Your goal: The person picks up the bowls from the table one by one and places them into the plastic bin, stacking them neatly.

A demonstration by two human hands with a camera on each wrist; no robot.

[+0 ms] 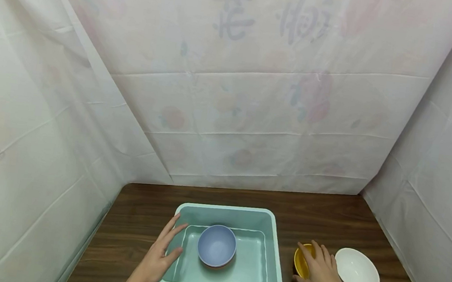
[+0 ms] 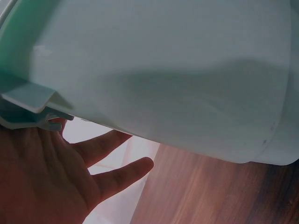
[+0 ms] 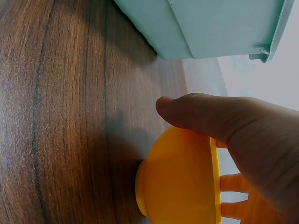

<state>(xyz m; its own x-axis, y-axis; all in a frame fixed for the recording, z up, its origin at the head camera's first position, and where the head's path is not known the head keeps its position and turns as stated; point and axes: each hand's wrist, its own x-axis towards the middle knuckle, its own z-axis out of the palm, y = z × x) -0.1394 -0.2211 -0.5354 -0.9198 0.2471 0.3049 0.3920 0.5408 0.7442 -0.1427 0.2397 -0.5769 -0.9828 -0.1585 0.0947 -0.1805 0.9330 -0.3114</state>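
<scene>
A yellow bowl stands on the table to the right of the basin. My right hand grips it, thumb on the near side and fingers at the far rim; the right wrist view shows the thumb against the yellow bowl's outer wall. A light green basin holds a periwinkle-blue bowl, with a reddish edge just showing beneath it. My left hand is at the basin's left rim, its fingers spread. In the left wrist view the hand is partly hidden by the basin wall.
A white bowl sits right of my right hand, close to its fingers. Dark wood table surrounds the basin. Pale printed sheets hang behind the table and along both sides.
</scene>
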